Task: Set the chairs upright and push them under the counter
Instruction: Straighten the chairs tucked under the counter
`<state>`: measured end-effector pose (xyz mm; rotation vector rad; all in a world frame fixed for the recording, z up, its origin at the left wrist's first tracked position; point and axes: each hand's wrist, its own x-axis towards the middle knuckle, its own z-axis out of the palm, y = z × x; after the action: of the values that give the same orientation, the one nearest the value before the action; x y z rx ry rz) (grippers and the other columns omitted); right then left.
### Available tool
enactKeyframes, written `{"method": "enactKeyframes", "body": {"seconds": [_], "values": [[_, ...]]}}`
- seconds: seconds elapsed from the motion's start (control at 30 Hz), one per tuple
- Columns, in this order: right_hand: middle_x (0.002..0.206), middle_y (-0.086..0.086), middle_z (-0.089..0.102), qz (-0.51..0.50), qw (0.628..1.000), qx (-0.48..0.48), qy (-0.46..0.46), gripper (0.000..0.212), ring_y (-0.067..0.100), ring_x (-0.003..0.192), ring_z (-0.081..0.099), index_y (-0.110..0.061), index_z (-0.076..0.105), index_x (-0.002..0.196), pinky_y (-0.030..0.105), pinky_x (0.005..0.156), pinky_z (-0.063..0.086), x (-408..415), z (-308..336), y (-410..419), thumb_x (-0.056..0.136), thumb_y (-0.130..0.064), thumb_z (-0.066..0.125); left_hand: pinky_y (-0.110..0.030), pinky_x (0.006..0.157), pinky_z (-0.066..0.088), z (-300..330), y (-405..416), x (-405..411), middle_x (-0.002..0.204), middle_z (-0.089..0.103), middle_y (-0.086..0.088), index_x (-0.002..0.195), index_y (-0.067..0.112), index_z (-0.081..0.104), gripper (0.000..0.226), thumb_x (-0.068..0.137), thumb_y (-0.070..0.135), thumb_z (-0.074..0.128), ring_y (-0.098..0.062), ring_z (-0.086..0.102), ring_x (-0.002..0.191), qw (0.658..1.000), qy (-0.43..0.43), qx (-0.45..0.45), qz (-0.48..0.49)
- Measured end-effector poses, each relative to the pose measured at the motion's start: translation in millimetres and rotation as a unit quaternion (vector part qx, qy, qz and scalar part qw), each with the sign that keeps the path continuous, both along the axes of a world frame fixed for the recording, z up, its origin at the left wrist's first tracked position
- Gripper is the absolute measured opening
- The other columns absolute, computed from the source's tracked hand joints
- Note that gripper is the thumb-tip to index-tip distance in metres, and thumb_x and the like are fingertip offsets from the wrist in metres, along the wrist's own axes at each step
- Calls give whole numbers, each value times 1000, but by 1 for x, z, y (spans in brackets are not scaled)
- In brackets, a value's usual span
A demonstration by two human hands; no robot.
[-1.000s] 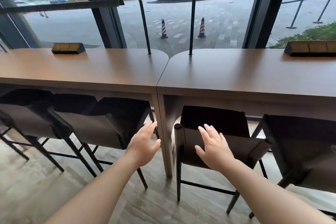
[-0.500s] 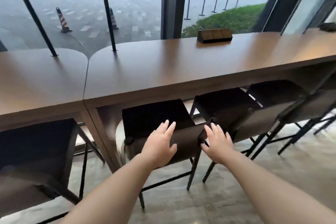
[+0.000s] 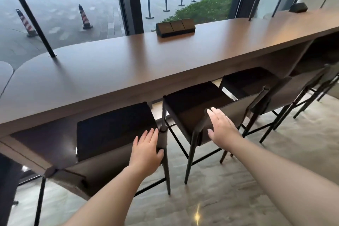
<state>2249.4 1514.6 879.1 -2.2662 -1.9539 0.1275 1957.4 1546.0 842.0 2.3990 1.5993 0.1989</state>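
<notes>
Chairs (image 3: pixel 113 134) upright, seats tucked under the surface (image 3: pixel 128 68) front edge. View now shifted rightward along the row since a second ago. Left hand (image 3: pixel 146 149) flat, open, on nearest backrest; right hand (image 3: pixel 221 126) open, touching next backrest (image 3: pixel 236 108). Probably final nudges left.

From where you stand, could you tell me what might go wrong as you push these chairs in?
The left hand lies on the left chair by its corner post, and the thumb wraps the edge; it could get pinched against the next chair. The right hand presses only that chair's left end, so it may swivel towards its neighbour. Backrests sit near the counter edge and may knock it.
</notes>
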Motion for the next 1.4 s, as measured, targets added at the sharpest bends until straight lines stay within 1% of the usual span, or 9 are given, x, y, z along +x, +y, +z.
{"method": "enactKeyframes", "body": {"seconds": [0.1, 0.17, 0.33, 0.47, 0.53, 0.63, 0.83, 1.27, 1.4], "values": [[161, 3, 15, 26, 999, 12, -16, 67, 19, 148, 9, -14, 16, 152, 29, 116, 10, 36, -5, 20, 93, -14, 49, -40, 110, 31, -3, 8, 23, 145, 49, 3, 154, 21, 25, 70, 94, 48, 50, -18, 45, 132, 997, 0, 57, 42], [160, 4, 19, 53, 998, 14, -26, 66, 19, 148, 12, -12, 19, 151, 29, 117, 16, 49, -11, 35, 92, -7, 48, -37, 96, 42, -3, 14, 30, 128, 62, 3, 151, 19, 32, 69, 92, 48, 56, -19, 57, 115, 995, -3, 78, 66], [155, 4, 33, 107, 993, 13, -46, 58, 20, 144, 26, -14, 29, 149, 31, 115, 19, 53, -24, 64, 94, -8, 47, -32, 75, 37, -1, 28, 38, 105, 67, 8, 130, 25, 51, 42, 93, 42, 58, -15, 61, 92, 991, -3, 71, 114], [133, 1, 54, 132, 988, 22, -80, 53, 22, 120, 53, -19, 35, 145, 37, 108, 29, 44, -29, 72, 96, -27, 53, -30, 67, 28, -1, 30, 40, 91, 62, 11, 116, 26, 54, 26, 93, 37, 59, -9, 43, 72, 990, 19, 79, 119], [116, 2, 58, 138, 984, 34, -104, 44, 24, 103, 58, -19, 44, 136, 32, 90, 38, 43, -27, 74, 95, -29, 55, -30, 66, 28, -3, 30, 42, 87, 56, 13, 113, 25, 53, 23, 93, 36, 58, -9, 41, 71, 989, 29, 81, 119], [103, 2, 56, 144, 980, 37, -135, 30, 24, 91, 57, -17, 50, 123, 30, 68, 30, 44, -23, 74, 96, -29, 54, -31, 67, 27, -3, 30, 45, 84, 49, 14, 110, 24, 52, 20, 94, 35, 57, -11, 40, 72, 988, 35, 82, 129], [106, 1, 55, 146, 978, 28, -145, 31, 22, 92, 56, -17, 46, 127, 30, 64, 31, 43, -21, 72, 99, -30, 47, -33, 70, 28, -3, 28, 48, 94, 60, 9, 112, 25, 50, 20, 94, 34, 55, -16, 55, 84, 985, 29, 77, 149], [99, 1, 56, 133, 985, 32, -109, 28, 23, 87, 57, -18, 50, 122, 32, 60, 35, 34, -20, 76, 96, -27, 55, -33, 72, 28, -9, 32, 55, 97, 60, 10, 110, 27, 49, 18, 94, 33, 56, -15, 52, 84, 981, 4, 96, 171], [102, 0, 55, 131, 984, 40, -112, 30, 22, 87, 57, -19, 50, 122, 32, 61, 36, 35, -17, 77, 95, -29, 56, -33, 76, 30, -8, 30, 58, 103, 62, 8, 122, 26, 48, 26, 97, 35, 51, -17, 55, 92, 981, 5, 96, 167]]}}
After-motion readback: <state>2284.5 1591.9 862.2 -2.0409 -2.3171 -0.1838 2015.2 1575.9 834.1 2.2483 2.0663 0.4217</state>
